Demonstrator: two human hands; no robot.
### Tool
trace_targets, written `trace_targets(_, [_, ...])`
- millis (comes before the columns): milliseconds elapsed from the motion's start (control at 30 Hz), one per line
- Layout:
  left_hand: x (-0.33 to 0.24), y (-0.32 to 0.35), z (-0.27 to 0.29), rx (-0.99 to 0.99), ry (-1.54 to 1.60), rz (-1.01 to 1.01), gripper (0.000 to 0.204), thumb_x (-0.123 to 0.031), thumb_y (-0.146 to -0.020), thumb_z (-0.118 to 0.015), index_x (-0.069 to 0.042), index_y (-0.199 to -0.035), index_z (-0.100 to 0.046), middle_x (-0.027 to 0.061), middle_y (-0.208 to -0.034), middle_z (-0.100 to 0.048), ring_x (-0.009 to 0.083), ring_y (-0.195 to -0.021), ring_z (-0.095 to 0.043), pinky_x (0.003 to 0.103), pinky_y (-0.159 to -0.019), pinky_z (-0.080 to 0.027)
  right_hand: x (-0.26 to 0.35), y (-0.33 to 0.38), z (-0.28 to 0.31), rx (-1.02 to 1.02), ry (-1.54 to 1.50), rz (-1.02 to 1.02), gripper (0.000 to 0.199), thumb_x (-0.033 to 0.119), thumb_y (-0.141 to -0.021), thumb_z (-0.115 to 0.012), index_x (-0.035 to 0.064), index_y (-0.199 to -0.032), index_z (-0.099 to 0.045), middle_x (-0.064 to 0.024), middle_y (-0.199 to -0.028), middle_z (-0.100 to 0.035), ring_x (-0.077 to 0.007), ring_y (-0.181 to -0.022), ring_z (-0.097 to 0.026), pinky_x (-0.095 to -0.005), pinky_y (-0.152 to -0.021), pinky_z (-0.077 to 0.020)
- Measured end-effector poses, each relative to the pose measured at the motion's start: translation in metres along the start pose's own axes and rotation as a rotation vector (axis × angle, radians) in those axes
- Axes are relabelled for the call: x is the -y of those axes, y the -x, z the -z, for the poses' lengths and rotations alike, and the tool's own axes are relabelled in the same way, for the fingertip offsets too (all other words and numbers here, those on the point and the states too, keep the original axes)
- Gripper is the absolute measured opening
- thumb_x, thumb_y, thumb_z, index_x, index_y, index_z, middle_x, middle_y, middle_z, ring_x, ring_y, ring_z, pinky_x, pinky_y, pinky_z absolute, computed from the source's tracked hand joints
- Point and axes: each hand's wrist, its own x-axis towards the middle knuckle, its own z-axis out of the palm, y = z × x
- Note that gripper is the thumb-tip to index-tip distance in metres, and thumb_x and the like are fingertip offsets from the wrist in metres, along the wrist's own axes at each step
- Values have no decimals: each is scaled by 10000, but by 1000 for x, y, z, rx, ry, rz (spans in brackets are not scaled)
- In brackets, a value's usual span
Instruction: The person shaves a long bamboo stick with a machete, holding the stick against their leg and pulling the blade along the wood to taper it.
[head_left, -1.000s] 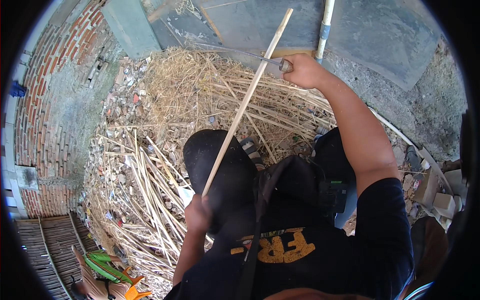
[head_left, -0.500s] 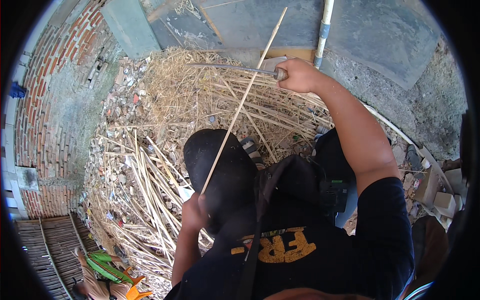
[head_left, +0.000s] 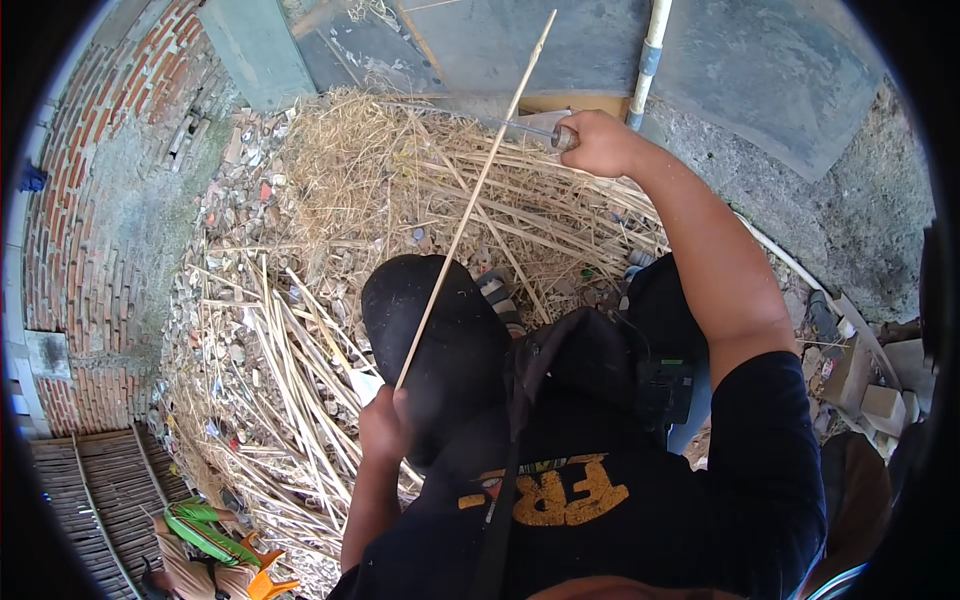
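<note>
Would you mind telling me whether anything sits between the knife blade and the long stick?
Nothing visible does. The left hand holds the stick, the right hand the knife, whose blade already crosses it.

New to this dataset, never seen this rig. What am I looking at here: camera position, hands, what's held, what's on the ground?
There is no machine: a person works with bare hands, and one wide fisheye camera on the head looks down, so edges bend. The left hand grips the lower end of a long thin stick that slants up and away. The right hand, arm stretched forward, holds a knife by its handle, with the slim blade pointing left near the stick. Below lies a heap of straw and cut canes on rubble, with a brick wall on the left and a white pipe at the top.
</note>
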Motion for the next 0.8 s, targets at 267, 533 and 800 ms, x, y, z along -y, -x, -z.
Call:
trace_targets(267, [-5, 1, 0, -7, -60, 34, 271, -234, -969, -559, -12, -817, -530, 262, -637, -590, 480, -625, -606, 534, -545, -459, 67, 30, -9, 227, 267, 156, 261, 125, -728, -622, 78, -972, -700, -161, -898, -696, -344, -861, -666, -445, -763, -524])
trace_targets(533, [-5, -3, 3, 5, -103, 27, 308, -270, -978, -545, -16, -806, -519, 261, -652, -597, 476, -630, -607, 540, -557, -461, 15, 2, -17, 93, 41, 109, 210, 164, -728, -659, 26, -885, -657, -182, -791, -665, -348, -808, -660, -443, -749, -512])
trace_targets(800, [-9, -5, -5, -48, -101, 18, 299, -264, -980, -546, -23, -806, -517, 250, -637, -590, 476, -621, -601, 529, -549, -455, 19, 10, -10, 199, 77, 48, 228, 192, -723, -695, 17, -861, -648, -177, -808, -665, -335, -782, -652, -441, -721, -497])
